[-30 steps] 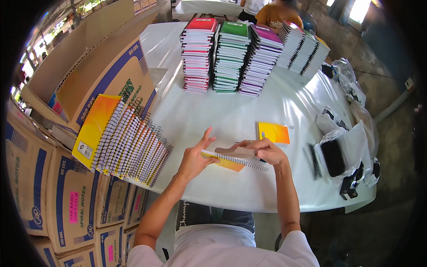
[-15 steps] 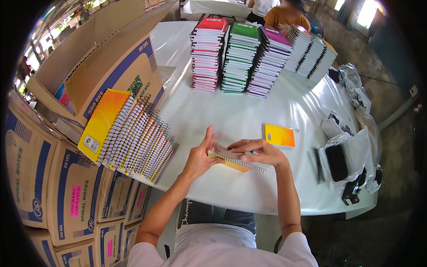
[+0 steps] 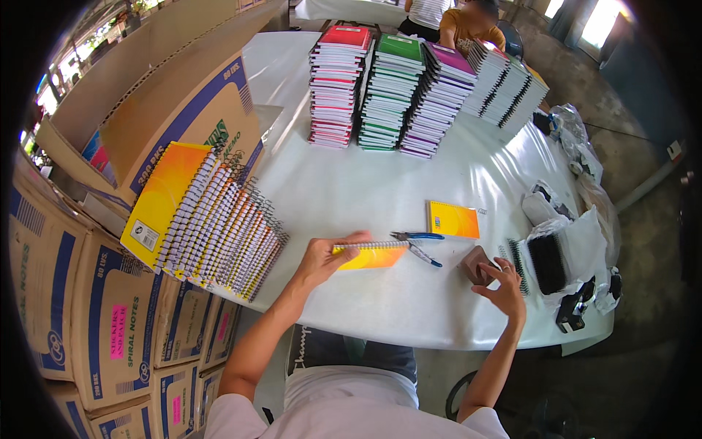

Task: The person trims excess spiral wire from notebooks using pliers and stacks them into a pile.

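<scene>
My left hand [image 3: 319, 260] is closed on the left end of a small yellow-orange spiral notebook [image 3: 373, 257], which is tilted with its wire coil along the upper edge. Just behind the notebook's right end, blue-handled pliers [image 3: 424, 249] lie on the table with the handles spread. Further right, my right hand [image 3: 506, 287] has its thumb and fingertips at the edge of a brown block [image 3: 477, 265], seemingly gripping it. Another yellow spiral notebook [image 3: 453, 219] lies flat behind the pliers.
Yellow notebooks [image 3: 212, 219] with loose coils fan out at left, by an open carton [image 3: 194, 121] and stacked boxes [image 3: 110, 314]. Red [image 3: 338, 88], green [image 3: 391, 91] and purple notebook stacks [image 3: 439, 99] stand behind. Black coils in plastic [image 3: 552, 263] lie right. A person [image 3: 474, 28] sits beyond.
My right hand has moved off the notebook to the right and is now at the brown block. The notebook has turned its orange cover into view, and the pliers now show.
</scene>
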Action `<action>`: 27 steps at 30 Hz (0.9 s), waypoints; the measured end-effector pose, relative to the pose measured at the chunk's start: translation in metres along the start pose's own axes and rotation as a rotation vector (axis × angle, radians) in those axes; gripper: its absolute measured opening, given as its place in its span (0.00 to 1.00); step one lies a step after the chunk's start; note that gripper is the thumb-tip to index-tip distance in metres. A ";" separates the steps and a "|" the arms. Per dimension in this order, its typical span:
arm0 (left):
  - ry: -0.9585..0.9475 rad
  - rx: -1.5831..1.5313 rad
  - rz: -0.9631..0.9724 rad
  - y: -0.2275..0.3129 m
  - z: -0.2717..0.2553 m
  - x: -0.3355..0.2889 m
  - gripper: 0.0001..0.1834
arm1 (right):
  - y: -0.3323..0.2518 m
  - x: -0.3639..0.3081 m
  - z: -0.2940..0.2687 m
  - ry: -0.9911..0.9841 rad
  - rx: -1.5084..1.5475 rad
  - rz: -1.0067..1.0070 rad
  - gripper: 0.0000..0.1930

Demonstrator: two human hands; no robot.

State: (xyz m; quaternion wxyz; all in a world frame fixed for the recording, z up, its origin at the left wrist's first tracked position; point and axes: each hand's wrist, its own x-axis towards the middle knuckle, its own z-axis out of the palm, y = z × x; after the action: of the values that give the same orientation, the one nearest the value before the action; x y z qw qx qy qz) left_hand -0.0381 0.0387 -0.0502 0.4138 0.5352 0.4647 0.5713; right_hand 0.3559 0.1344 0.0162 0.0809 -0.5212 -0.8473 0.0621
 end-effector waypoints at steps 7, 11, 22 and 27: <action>0.373 0.832 0.361 0.015 0.012 -0.011 0.24 | -0.101 0.052 0.077 0.274 0.132 -0.379 0.26; 0.347 1.042 0.288 0.014 0.021 -0.021 0.29 | -0.105 0.065 0.104 0.358 -0.004 -0.407 0.25; 0.324 1.093 0.276 0.035 0.036 -0.021 0.35 | -0.183 0.009 0.034 0.275 0.326 -0.550 0.23; 0.285 1.132 0.274 0.041 0.032 -0.020 0.37 | -0.183 0.010 0.026 0.103 0.481 -0.516 0.20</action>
State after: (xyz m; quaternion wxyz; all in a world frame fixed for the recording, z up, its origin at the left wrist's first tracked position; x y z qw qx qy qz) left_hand -0.0035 0.0129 -0.0152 -0.0794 0.6457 0.6743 0.3493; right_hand 0.1865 0.0607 0.0257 0.2571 -0.2586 -0.9070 0.2108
